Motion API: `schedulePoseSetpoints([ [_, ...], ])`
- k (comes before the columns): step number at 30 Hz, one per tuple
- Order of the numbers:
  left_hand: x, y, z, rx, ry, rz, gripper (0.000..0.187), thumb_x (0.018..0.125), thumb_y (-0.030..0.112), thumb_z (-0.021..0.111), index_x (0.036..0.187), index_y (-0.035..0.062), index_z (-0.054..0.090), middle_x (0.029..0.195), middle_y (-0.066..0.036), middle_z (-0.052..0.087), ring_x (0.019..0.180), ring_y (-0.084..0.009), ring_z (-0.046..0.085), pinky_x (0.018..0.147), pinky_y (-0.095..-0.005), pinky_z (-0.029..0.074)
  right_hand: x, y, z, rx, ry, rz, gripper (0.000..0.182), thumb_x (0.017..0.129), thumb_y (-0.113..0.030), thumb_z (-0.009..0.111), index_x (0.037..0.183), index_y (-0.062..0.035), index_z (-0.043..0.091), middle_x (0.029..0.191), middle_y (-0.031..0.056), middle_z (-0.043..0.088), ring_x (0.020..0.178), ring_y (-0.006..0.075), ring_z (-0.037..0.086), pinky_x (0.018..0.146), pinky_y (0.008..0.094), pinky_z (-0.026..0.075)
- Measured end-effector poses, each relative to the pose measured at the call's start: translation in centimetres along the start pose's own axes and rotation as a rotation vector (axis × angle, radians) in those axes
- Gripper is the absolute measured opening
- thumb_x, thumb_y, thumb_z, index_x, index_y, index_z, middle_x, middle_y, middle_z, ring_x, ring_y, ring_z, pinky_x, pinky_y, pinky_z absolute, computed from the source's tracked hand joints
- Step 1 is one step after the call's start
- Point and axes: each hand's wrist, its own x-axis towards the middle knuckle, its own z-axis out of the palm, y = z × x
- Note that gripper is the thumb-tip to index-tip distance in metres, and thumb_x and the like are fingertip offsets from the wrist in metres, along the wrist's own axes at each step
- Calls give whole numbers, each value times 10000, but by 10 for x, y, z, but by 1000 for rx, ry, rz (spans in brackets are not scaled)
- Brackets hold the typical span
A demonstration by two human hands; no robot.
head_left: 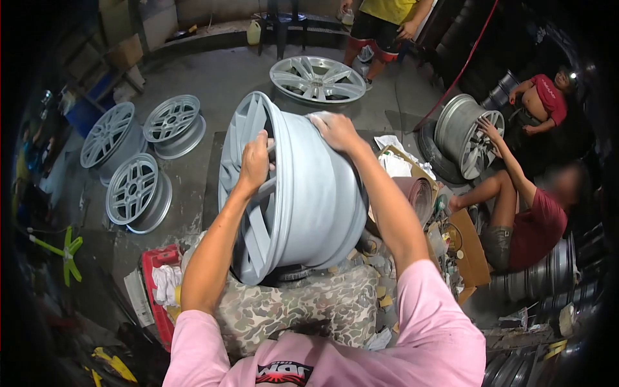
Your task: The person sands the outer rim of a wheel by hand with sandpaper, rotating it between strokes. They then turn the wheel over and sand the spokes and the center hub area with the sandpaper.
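One head view only: holding a pale grey alloy wheel (303,193) upright on its edge, resting on a camouflage-patterned lap cushion (303,309) at the near middle of the floor work area. Judging the surface work as partly along — barrel looking evenly matt and pale, with no gloss showing; how much is left cannot be told. Gripping with the left hand (255,164), fingers curled tight around a spoke at the face side, steadying the wheel. Pressing the right hand (335,131) flat on the top of the barrel, fingers closed over what seems a small pale pad or cloth, too blurred to name. Lying flat on the concrete floor (213,84) beyond: four more wheels, three (132,190) toward the left edge, one (317,79) at the far middle. Sitting at the right edge, another person (529,226) touching a further wheel (467,138)
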Motion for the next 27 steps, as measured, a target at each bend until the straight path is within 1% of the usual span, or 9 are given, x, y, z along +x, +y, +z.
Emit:
schedulePoseSetpoints([
  [4, 0, -3, 0, -34, 16, 36, 670, 1080, 440, 265, 671, 16, 583, 578, -45, 501, 528, -140, 477, 541, -312, 424, 5, 1, -10, 9, -139, 111, 390, 1035, -350, 525, 1003, -30, 747, 1070, 237, 708, 1012, 439, 663, 889, 494, 519],
  [6, 1, -7, 0, 2, 31, 56, 667, 1081, 440, 260, 658, 18, 557, 577, -40, 486, 526, -138, 461, 541, -311, 419, -20, -8, -22, -179, -118, 21, 383, 1046, -337, 514, 1091, -45, 758, 1166, 215, 710, 1154, 433, 633, 995, 493, 488],
  [7, -5, 6, 2, 38, 61, 78, 649, 1081, 432, 271, 651, 21, 530, 577, -40, 484, 521, -141, 461, 542, -316, 415, -49, -3, -8, -241, 145, -23, 376, 1057, -313, 503, 1189, -57, 746, 1257, 160, 701, 1322, 433, 533, 1121, 539, 394],
  [9, -3, 3, 3, 10, 39, 62, 645, 1080, 428, 277, 652, 17, 528, 577, -42, 488, 519, -140, 466, 538, -316, 413, -98, -30, -18, -217, 237, 14, 361, 1060, -284, 512, 1256, -62, 718, 1357, 106, 660, 1421, 425, 430, 1178, 602, 302],
  [12, 3, -7, 1, -78, -2, 8, 619, 1077, 412, 300, 678, 9, 549, 584, -47, 510, 508, -132, 475, 515, -310, 406, -182, -74, -8, -288, 349, 92, 364, 1024, -201, 596, 1367, -95, 659, 1475, 63, 580, 1460, 389, 397, 1198, 619, 265],
  [13, 3, -8, 1, -73, -2, 21, 609, 1077, 412, 302, 694, 9, 551, 594, -48, 512, 507, -132, 474, 511, -306, 407, -211, -88, -4, -287, 350, 107, 385, 1033, -186, 565, 1388, -65, 649, 1492, 69, 568, 1471, 387, 379, 1207, 576, 256],
  [15, 5, -10, 1, -64, 4, 41, 600, 1076, 413, 303, 709, 9, 553, 604, -48, 514, 507, -133, 473, 508, -302, 408, -269, -104, 16, -343, 338, 162, 428, 968, -202, 675, 1390, -136, 656, 1524, 19, 540, 1491, 356, 368, 1218, 615, 243],
  [19, 3, -7, 1, -52, 33, 69, 574, 1074, 409, 315, 754, 5, 566, 645, -57, 543, 541, -132, 498, 503, -289, 422, -341, -116, 38, -383, 261, 224, 436, 942, -209, 702, 1374, -154, 675, 1531, -3, 536, 1484, 351, 385, 1216, 605, 266],
  [27, -1, -1, 4, -64, 67, 45, 564, 1073, 396, 340, 805, -21, 610, 676, -70, 586, 568, -140, 527, 497, -291, 439, -284, -99, 11, -229, 376, 211, 389, 1005, -166, 613, 1387, -100, 653, 1487, 88, 576, 1434, 393, 450, 1170, 566, 350],
])
